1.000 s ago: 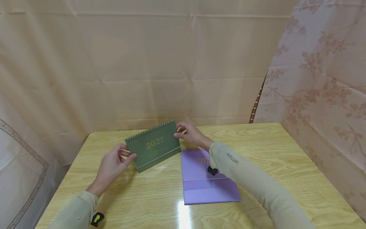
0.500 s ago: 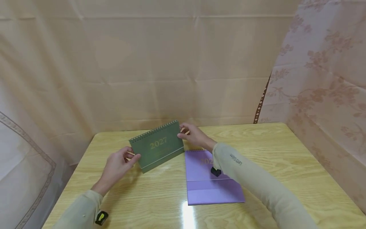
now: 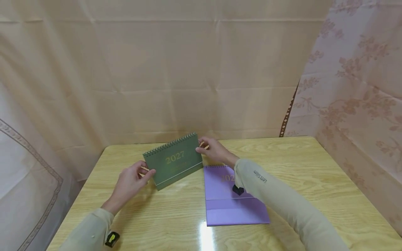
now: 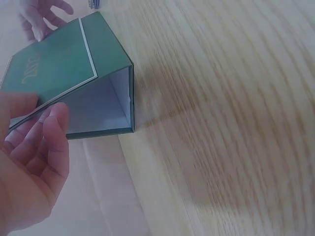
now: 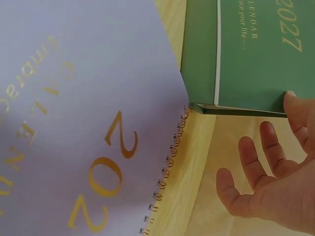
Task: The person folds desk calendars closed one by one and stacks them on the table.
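Observation:
A green spiral-bound desk calendar [image 3: 179, 165] marked 2027 in gold is folded into a tent shape, its cover turned at a slant. My left hand [image 3: 128, 183] grips its left side, with the thumb [image 4: 22, 104] on the front cover and the other fingers by the open triangular end. At the opposite side my right hand [image 3: 216, 151] pinches the edge, its thumb [image 5: 297, 110] on the cover and several fingers spread apart. Whether the calendar's base touches the table throughout is unclear. A purple desk calendar [image 3: 220, 190] lies below my right forearm, which hides part of its gold lettering.
Both calendars are on a light wood-grain table [image 3: 169, 223] with rounded back corners. Beige cloth [image 3: 188, 76] hangs behind the table, and a flowered pinkish cloth [image 3: 358, 115] hangs at the right. The purple calendar's corner is close beside the green one.
The whole head view has shifted slightly, so everything appears a little farther right. Both hands keep their hold on the green calendar, whose slant looks the same.

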Demonstrator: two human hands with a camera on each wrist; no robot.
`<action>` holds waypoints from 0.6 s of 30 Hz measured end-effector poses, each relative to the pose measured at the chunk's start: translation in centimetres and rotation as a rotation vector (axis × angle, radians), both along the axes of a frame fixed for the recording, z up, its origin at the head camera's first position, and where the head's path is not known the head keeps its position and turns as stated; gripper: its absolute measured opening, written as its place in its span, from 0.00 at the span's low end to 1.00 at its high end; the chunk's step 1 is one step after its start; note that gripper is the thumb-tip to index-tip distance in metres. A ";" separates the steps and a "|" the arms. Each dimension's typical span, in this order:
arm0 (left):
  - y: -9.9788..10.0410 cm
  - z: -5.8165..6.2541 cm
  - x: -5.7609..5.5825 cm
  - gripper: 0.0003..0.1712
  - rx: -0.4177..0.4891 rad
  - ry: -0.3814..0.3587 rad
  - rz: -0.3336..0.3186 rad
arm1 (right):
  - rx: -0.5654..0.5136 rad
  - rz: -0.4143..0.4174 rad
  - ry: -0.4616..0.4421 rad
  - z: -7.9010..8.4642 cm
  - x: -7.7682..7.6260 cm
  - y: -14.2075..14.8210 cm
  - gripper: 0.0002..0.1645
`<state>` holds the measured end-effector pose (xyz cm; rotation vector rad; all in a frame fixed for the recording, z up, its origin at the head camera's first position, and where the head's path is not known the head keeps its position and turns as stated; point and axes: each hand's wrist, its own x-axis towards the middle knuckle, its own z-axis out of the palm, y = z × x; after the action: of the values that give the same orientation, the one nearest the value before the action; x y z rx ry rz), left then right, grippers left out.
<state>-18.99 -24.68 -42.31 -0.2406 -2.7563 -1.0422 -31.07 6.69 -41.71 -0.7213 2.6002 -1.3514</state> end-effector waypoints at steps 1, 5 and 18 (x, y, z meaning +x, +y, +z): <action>0.0 -0.1 0.0 0.13 0.001 -0.002 0.000 | 0.011 -0.005 -0.002 0.0 0.0 0.0 0.08; 0.0 -0.1 0.0 0.13 -0.005 -0.002 -0.004 | 0.054 -0.020 -0.009 0.0 0.2 0.0 0.10; 0.0 0.3 0.2 0.14 -0.077 -0.026 -0.060 | 0.080 -0.034 -0.023 0.2 0.4 0.0 0.14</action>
<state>-18.76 -24.73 -42.02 -0.3247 -2.8319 -0.9602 -30.65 6.69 -41.53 -0.6486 2.6429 -1.2481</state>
